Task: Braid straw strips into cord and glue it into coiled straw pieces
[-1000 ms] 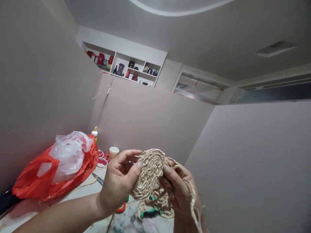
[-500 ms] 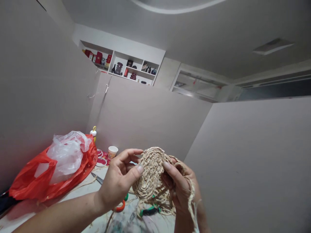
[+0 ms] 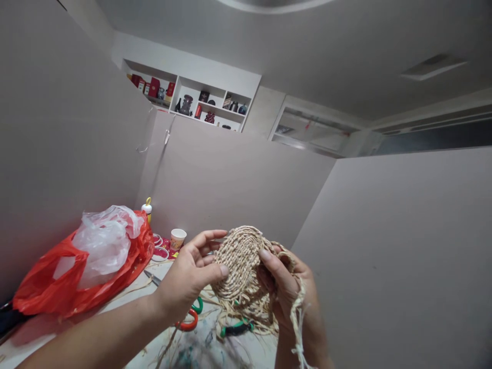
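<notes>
An oval coil of braided straw [image 3: 239,264] is held up above the table between both hands. My left hand [image 3: 188,269] grips its left edge, thumb on the near face and fingers behind. My right hand [image 3: 286,284] pinches the right edge, its thumb pressed on the coil and some fingers hidden. From the right hand a loose straw braid [image 3: 296,315] hangs down, its frayed end low in view. Beneath the coil lie loose straw strands [image 3: 265,312], a green-and-black handled tool [image 3: 237,328] and scissors [image 3: 188,323] with red and green handles.
A red plastic bag [image 3: 49,277] with a clear bag [image 3: 103,243] on it fills the table's left side. Behind stand a paper cup [image 3: 178,239], white rings [image 3: 159,253] and a yellow-and-white bottle [image 3: 147,209]. Grey partitions [image 3: 230,179] enclose the table [image 3: 154,348].
The coil has risen slightly and turned a little in my hands. The hanging braid has shifted left, and its frayed end now shows. More of the scissor handles is visible.
</notes>
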{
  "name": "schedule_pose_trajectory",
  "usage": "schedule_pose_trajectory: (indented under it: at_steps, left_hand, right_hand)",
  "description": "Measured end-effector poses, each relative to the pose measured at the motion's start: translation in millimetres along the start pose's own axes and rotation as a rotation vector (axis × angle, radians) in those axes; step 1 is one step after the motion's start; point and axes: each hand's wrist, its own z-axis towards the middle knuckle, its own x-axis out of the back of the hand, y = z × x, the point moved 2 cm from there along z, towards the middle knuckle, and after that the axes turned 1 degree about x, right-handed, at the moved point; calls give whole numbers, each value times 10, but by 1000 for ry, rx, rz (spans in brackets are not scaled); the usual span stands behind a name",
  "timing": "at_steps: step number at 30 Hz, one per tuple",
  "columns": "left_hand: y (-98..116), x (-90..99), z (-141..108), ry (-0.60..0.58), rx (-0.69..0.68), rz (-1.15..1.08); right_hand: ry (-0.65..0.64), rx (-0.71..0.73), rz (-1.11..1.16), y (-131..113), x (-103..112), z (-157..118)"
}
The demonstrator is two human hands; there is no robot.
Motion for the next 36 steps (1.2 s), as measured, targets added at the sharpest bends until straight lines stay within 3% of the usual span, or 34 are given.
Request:
schedule_pose_trajectory:
  at_steps: [9,32,36]
  left_hand:
    - [-36,24,4,-46,7,-29]
    - [-27,1,45,20,21,35]
    - [-45,36,39,61,-79,226]
  right_hand:
    - [3,-30,45,-10,-1,-15]
    - [26,31,33,-43,89,39]
    - [57,37,3,-18,102,39]
